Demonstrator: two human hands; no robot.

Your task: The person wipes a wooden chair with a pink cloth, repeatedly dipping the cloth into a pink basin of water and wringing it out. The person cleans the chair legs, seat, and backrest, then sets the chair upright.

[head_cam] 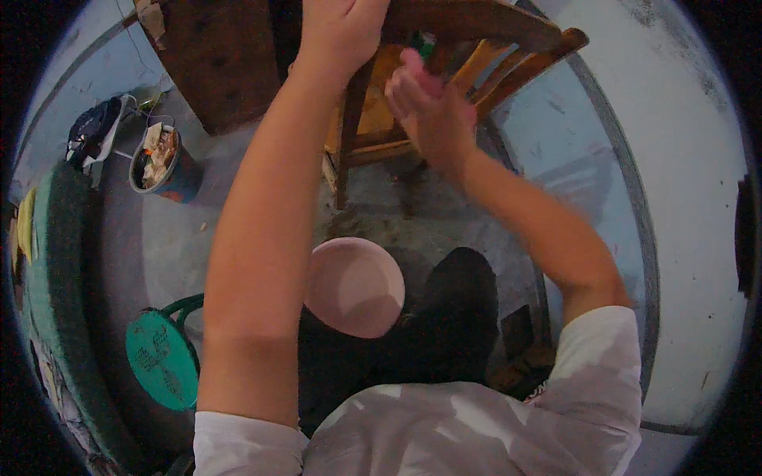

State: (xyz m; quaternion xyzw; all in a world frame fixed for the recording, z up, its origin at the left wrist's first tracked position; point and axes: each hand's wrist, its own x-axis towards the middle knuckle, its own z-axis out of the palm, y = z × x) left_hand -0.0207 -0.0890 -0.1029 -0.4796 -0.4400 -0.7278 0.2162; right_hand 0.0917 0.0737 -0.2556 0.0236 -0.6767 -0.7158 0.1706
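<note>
A brown wooden chair (476, 21) with slats stands before me at the top of the view. My left hand (345, 27) is against its upper frame, and the picture's edge cuts off the fingers. Below the top rail, my right hand (431, 107) is raised with curled fingers, blurred by motion. A small green item (424, 46) shows just past its fingertips; whether the hand grips it is unclear. Between my knees on the floor is a pink plastic basin (357, 285), partly covered by my left forearm. No contents are visible in its shown part.
To the left stands a bin (184, 172) filled with scraps, beside a dark bag (95, 128). A green stool (161, 360) is close to my left elbow. Beyond my left arm is a wooden cabinet (220, 65). A pale wall (684, 238) runs along the right.
</note>
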